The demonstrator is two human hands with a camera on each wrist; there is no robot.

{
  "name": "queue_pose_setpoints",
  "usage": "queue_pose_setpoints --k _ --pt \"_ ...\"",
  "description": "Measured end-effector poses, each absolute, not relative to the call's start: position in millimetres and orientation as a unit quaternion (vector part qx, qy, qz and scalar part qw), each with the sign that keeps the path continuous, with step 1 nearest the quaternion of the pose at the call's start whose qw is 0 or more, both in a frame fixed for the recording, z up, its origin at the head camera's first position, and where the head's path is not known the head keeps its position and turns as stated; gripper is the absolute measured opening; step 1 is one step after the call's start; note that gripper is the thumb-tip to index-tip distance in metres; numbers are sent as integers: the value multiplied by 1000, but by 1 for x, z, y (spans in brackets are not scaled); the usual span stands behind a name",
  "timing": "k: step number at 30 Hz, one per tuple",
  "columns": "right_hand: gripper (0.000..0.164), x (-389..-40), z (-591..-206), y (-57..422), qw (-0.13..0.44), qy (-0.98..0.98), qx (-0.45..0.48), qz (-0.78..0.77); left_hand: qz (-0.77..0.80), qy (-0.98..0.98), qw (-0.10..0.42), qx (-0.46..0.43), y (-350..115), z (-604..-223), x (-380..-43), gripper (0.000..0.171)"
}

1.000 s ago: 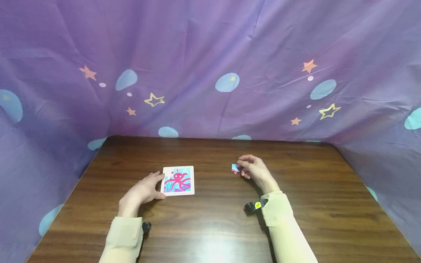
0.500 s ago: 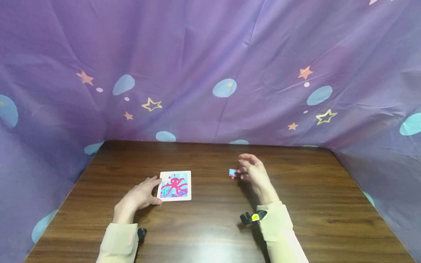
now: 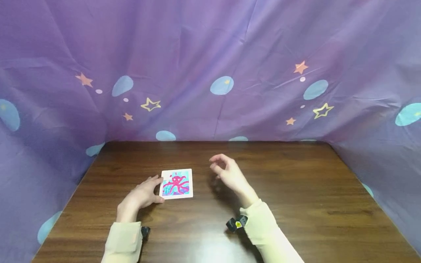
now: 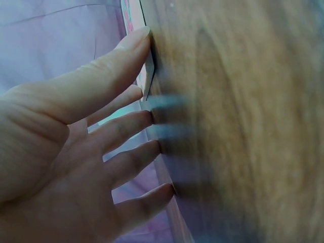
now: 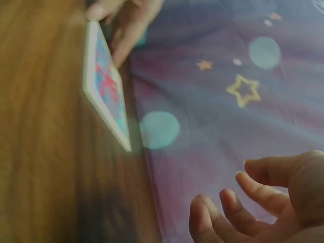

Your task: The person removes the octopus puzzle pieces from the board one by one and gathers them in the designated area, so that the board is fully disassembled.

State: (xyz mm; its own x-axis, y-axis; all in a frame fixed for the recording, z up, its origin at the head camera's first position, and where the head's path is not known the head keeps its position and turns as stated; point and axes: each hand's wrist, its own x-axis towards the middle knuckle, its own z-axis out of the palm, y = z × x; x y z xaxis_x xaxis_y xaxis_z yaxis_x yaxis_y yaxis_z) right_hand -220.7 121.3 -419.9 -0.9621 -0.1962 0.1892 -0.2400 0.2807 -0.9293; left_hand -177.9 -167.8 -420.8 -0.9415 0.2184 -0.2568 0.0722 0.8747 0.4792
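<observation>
A white-framed jigsaw puzzle (image 3: 177,184) shows a pink octopus on blue, with a pale patch at its upper left. My left hand (image 3: 141,195) lies along the puzzle's left edge, thumb at the near corner and straight fingers at the far one. In the left wrist view the thumb (image 4: 132,40) rests on the frame's edge. My right hand (image 3: 230,175) hangs over the table to the right of the puzzle, fingers bent. Its fingertips (image 5: 230,197) show in the right wrist view, thumb and finger close together. I cannot tell whether they hold the small puzzle piece, which is hidden now.
The brown wooden table (image 3: 306,204) runs back to a purple curtain (image 3: 184,54) with stars and blue ovals. More of the curtain hangs at both sides. Small black cameras sit at the left wrist (image 3: 145,232) and the right wrist (image 3: 235,223).
My right hand has moved left toward the puzzle; the small blue-and-pink piece seen earlier at its fingertips is out of sight. The left hand keeps its place at the frame.
</observation>
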Motion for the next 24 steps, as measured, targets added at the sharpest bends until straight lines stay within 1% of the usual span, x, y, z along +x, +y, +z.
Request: queue_pose_setpoints --k 6,11,18,22,24 --pt "22 -223 -433 96 10 -854 209 476 236 956 157 76 -170 -421 -178 74" --pt "24 -233 -439 76 -9 -872 237 427 242 954 156 84 -170 -422 -177 74" --pt "35 -248 -440 42 -38 -848 235 474 236 956 158 76 -172 -422 -180 72" --pt "34 -253 -448 29 -61 -824 221 518 246 952 165 72 -172 -424 -180 72" --pt "32 -253 -453 26 -62 -816 214 534 252 951 165 70 -171 -424 -179 72"
